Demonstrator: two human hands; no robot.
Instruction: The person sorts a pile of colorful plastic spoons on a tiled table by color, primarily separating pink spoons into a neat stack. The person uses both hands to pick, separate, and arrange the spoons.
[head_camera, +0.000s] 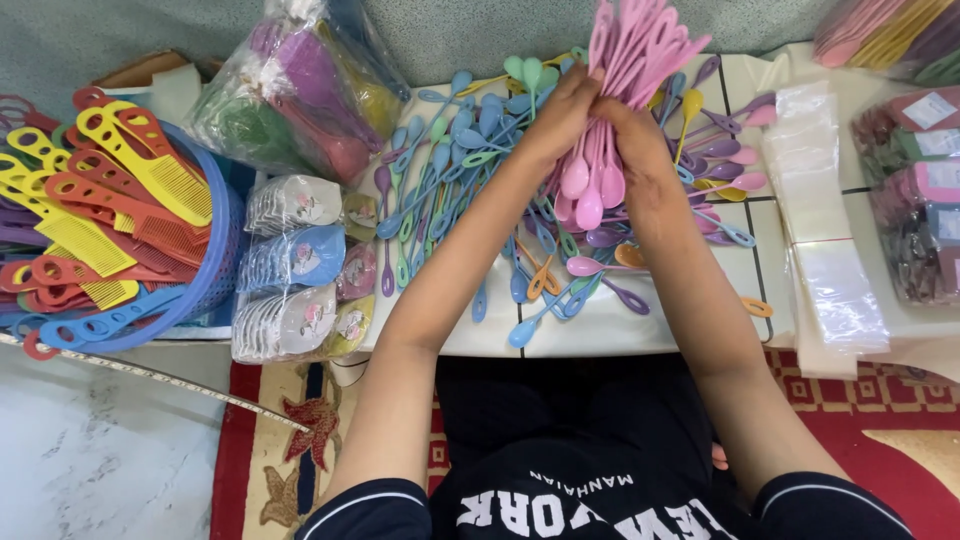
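Nearest the camera, the person's two forearms ran up from six o'clock and met at about twelve, over a low white table (660, 335). The left hand (562, 110) and the right hand (632, 135) were pressed together, both closed tight around one bundle of pink spoons (625, 60). The bundle stood nearly upright between the palms, its long axis running from six to twelve o'clock: the bowls hung out below the hands at about six, and the handles fanned out above toward twelve and one. The left hand wrapped the bundle from nine o'clock and the right from three, so neither was clearly nearer; the grip sat roughly midway along the spoons, closer to the bowls.

Beneath the hands, loose spoons (470, 170) in blue, green, purple, pink and orange lay scattered across the table, with the blue ones thickest at nine o'clock from the grip. At three o'clock lay a stack of clear plastic sleeves (825, 230), and beyond them, at the right edge, wrapped packs (920, 190) of dark and pink goods. At about eight o'clock sat piles of small shell-shaped packets (295, 260), and farther left a blue basket (225, 250) heaped with yellow, orange and red combs (120, 200). At eleven o'clock, farthest back, a clear bag (300, 95) held green and purple pieces.
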